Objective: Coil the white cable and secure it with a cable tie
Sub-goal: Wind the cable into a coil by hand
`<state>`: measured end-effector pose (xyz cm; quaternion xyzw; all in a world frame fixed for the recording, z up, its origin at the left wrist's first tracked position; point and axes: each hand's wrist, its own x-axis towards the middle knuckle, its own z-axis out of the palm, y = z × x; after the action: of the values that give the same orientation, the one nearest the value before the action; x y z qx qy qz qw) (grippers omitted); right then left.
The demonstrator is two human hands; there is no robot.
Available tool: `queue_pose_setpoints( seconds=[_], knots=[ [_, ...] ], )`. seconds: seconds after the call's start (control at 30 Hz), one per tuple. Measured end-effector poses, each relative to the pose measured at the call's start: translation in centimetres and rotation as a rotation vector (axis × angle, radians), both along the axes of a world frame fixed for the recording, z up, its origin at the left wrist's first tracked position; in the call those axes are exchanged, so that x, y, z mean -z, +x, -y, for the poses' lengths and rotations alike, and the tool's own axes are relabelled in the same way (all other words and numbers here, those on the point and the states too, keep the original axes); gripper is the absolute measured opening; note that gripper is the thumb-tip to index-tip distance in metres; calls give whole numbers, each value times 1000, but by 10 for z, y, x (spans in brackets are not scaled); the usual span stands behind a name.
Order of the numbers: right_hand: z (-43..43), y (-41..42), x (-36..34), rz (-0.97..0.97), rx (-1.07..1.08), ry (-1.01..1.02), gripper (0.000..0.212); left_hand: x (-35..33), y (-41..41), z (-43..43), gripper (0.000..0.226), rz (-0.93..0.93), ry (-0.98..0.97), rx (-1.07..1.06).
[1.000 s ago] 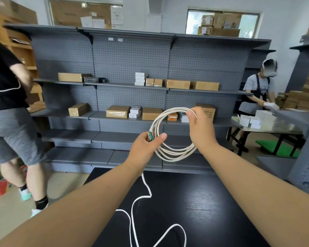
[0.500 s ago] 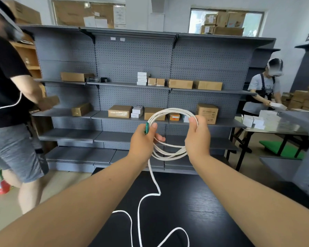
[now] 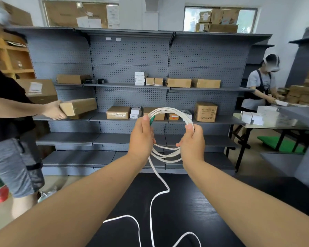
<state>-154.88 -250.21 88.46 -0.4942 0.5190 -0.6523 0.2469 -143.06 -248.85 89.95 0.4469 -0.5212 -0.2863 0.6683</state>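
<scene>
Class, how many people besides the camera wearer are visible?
2: one person at left holding a box, another person at right by a table; others may be hidden.

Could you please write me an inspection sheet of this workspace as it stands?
Surface: black wood-grain table, carrying loose cable.
Job's things: thin white cable, partly coiled into several loops, held aloft; green connector at left thumb; cable tie: nothing seen.
Clutter: nothing seen.
Grippers: left hand grips the coil's left side; right hand grips its right side.
Cables: uncoiled tail hangs from the coil onto the table.
Surroundings: grey pegboard shelving holding brown cardboard boxes; person at left and person at right handling goods.
</scene>
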Motion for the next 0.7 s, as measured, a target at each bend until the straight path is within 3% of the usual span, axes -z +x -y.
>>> queue_pose_setpoints(
  seconds=[0.13, 0.3, 0.47, 0.57, 0.7],
  knots=[
    [-2, 3, 1, -89, -120, 18, 21, 0, 15, 10, 38, 131, -30, -114],
    [6, -2, -8, -234, -192, -10, 10, -5, 30, 16, 34, 273, -34, -84],
    [8, 6, -31, -522, -207, -84, 35, -11, 38, 15, 28, 471, -68, -91],
    [8, 15, -42, -711, -243, -146, 35, -11, 41, 16, 27, 577, -68, -51],
    [9, 23, -41, -834, -269, -172, 32, -10, 43, 17, 39, 552, -63, -46]
  ],
)
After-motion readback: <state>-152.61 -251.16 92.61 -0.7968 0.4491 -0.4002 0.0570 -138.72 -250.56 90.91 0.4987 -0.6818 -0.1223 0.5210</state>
